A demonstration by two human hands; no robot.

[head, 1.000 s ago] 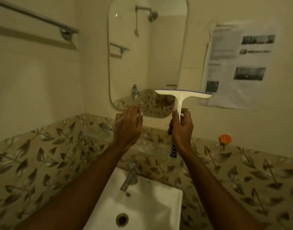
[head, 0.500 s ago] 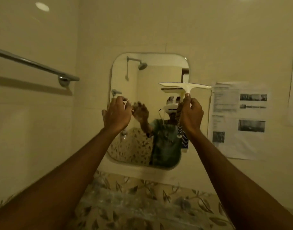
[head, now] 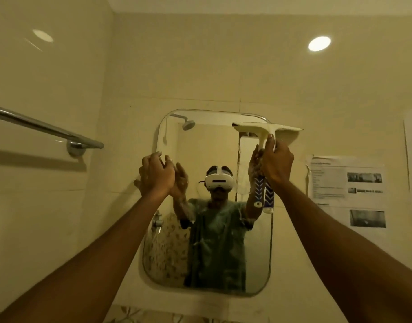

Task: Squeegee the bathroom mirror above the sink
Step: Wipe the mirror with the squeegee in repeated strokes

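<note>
A rounded rectangular mirror [head: 214,145] hangs on the cream wall straight ahead, with streaks on its glass. My right hand [head: 276,165] grips the handle of a white squeegee [head: 266,130] with a blue patterned grip. Its blade lies level at the mirror's top right corner and overhangs the right edge. My left hand [head: 156,174] is raised at the mirror's upper left edge, fingers loosely curled, holding nothing. A person wearing a white headset and a green top is reflected in the glass.
A chrome towel bar [head: 46,130] juts from the left wall. A printed paper notice [head: 347,190] is stuck to the wall right of the mirror. A ceiling light [head: 319,43] glows above. Leaf-patterned tile [head: 139,314] shows at the bottom edge.
My view has tilted up from the sink to the whole mirror. My right hand has lifted the squeegee from the mirror's lower edge to its top right corner, and my left hand rose too.
</note>
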